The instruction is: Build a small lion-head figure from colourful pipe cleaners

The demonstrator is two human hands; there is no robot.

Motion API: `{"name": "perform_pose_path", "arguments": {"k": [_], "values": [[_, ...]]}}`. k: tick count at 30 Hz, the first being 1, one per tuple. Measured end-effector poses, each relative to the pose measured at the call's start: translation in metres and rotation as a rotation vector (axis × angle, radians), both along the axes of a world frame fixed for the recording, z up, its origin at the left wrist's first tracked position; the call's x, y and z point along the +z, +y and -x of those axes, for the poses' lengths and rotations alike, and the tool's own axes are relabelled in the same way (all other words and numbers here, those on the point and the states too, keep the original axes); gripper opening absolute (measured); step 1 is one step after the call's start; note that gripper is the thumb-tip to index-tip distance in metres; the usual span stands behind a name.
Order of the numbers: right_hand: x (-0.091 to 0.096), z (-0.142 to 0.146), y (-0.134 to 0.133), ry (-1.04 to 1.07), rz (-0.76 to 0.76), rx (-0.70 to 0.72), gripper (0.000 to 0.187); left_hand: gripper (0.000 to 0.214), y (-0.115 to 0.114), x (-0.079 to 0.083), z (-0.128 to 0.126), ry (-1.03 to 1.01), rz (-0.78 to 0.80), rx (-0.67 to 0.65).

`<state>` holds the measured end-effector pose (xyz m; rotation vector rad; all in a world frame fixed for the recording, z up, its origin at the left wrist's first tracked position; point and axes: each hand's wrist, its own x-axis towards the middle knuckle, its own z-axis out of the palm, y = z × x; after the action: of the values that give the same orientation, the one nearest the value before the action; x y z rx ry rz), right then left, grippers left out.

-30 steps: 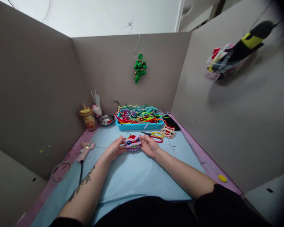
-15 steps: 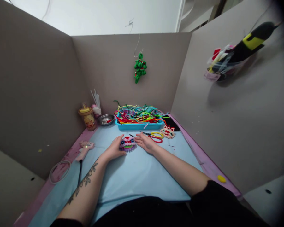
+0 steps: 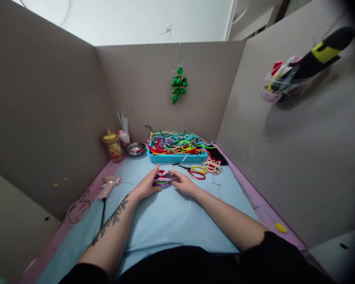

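A small pipe-cleaner lion head, pink and purple with a red forehead, blue eyes and a green mouth, sits on the blue mat. My left hand holds its left side, with fingers at the top and thumb near the lower edge. From the right, the bent fingers and thumb of my right hand close on its other edge. Scissors with yellow and red handles lie just beyond my right hand. Beside them rests a cream and red pipe-cleaner lion head.
A blue tray of tangled pipe cleaners stands at the back. Left of it are a metal bowl and a lidded cup. A pink glue gun with a cable lies at left. Grey partitions surround the table; a green ornament hangs behind.
My right hand has gone from stretched fingers to bent ones at the lion head's right edge. My left hand stays at its left side. The whole view has shifted slightly.
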<state>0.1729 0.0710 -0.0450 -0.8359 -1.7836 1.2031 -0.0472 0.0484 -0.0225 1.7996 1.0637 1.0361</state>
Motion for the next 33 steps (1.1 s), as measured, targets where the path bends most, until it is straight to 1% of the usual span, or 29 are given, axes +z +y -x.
{"name": "perform_pose_path", "arguments": {"k": [2, 4, 6, 9, 13, 17, 20, 23, 26, 29, 33], "values": [[0.002, 0.003, -0.003, -0.107, -0.16, -0.018, 0.06, 0.082, -0.001, 0.002, 0.001, -0.042, 0.014, -0.019], [0.003, 0.006, -0.004, -0.207, -0.295, -0.014, 0.069, 0.083, -0.001, 0.004, 0.001, -0.065, 0.037, -0.034], [0.003, 0.01, -0.002, -0.288, -0.349, 0.011, 0.075, 0.087, -0.002, 0.005, 0.002, -0.054, 0.045, -0.043], [0.002, 0.017, 0.001, -0.332, -0.367, 0.016, 0.073, 0.089, -0.002, 0.005, 0.003, -0.042, 0.049, -0.045], [-0.002, 0.019, 0.002, -0.305, -0.394, -0.001, 0.068, 0.083, -0.002, 0.005, 0.003, -0.073, 0.071, -0.023], [-0.003, 0.018, 0.0, -0.296, -0.401, -0.01, 0.063, 0.082, -0.002, 0.004, 0.003, -0.061, 0.068, -0.021], [-0.003, 0.017, 0.0, -0.306, -0.419, 0.006, 0.066, 0.081, -0.003, 0.003, 0.002, -0.065, 0.066, -0.03], [-0.001, 0.018, -0.001, -0.3, -0.423, 0.018, 0.071, 0.08, -0.004, 0.004, 0.001, -0.129, 0.087, -0.016], [-0.001, 0.019, -0.001, -0.296, -0.407, -0.001, 0.067, 0.081, -0.005, 0.006, 0.0, -0.183, 0.116, 0.007], [-0.001, 0.02, -0.001, -0.303, -0.407, -0.016, 0.064, 0.08, -0.005, 0.007, 0.0, -0.184, 0.127, 0.016], [-0.003, 0.02, -0.001, -0.285, -0.405, -0.014, 0.067, 0.081, -0.003, 0.003, 0.001, -0.162, 0.116, 0.013]]}}
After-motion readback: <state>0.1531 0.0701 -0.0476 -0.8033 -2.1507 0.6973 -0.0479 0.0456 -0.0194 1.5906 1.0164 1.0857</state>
